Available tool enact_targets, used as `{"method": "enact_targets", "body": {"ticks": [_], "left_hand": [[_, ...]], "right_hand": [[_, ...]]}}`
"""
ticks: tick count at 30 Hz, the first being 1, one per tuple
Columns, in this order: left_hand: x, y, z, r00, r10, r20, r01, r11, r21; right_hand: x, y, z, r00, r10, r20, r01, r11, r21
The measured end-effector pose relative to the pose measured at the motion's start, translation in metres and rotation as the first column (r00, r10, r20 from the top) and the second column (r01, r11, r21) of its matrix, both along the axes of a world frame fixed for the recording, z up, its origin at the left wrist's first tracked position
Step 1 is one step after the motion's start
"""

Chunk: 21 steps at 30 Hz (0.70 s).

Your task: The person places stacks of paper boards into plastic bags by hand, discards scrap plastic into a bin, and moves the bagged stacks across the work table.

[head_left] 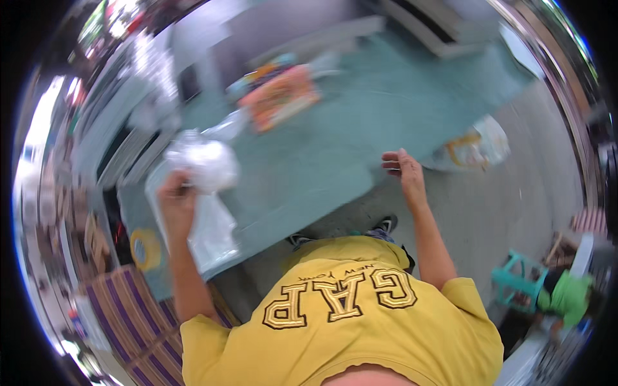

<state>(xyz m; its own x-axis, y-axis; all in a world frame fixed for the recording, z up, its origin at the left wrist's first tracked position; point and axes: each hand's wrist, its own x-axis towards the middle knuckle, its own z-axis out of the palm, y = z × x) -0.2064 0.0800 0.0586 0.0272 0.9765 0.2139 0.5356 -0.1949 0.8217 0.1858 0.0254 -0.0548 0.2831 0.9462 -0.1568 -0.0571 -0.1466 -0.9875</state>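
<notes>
My left hand (177, 188) is at the left part of the green table (335, 122), its fingers closed on the edge of a shiny clear plastic bag (205, 166) with something white and rounded inside. Motion blur hides what the bag contains. Below it, a flat clear plastic sheet or bag (212, 231) lies along the table's near left edge. My right hand (404, 168) hovers by the table's near right edge with fingers stretched out and nothing in them. Close to it is a white plastic sack with orange print (473, 147).
Colourful orange and blue packages (277, 95) lie near the table's far side. Stacked grey-white panels (132, 157) stand at left, above a yellow tape roll (146, 249). A grey box-like object (444, 26) is far right. A person in green (570, 297) is beside a teal stool (518, 280).
</notes>
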Motion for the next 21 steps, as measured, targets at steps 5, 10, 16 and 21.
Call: {"method": "enact_targets", "body": {"ticks": [5, 10, 16, 21], "left_hand": [[0.317, -0.044, -0.066, 0.717, -0.663, 0.214, 0.688, 0.625, -0.37], [0.474, -0.077, -0.217, 0.61, -0.784, 0.114, 0.681, 0.444, -0.583], [0.608, 0.0, -0.38, 0.731, -0.649, -0.21, 0.449, 0.689, -0.569], [0.671, 0.076, -0.5, 0.796, -0.293, -0.529, 0.219, 0.955, -0.199]], "right_hand": [[0.139, -0.109, -0.041, 0.918, -0.331, -0.217, 0.272, 0.926, -0.26], [0.213, -0.238, -0.093, 0.787, -0.609, -0.105, 0.413, 0.645, -0.644], [0.188, -0.38, -0.187, 0.371, -0.925, -0.079, 0.507, 0.273, -0.817], [0.065, -0.495, -0.207, 0.733, -0.68, 0.023, 0.178, 0.16, -0.971]]}}
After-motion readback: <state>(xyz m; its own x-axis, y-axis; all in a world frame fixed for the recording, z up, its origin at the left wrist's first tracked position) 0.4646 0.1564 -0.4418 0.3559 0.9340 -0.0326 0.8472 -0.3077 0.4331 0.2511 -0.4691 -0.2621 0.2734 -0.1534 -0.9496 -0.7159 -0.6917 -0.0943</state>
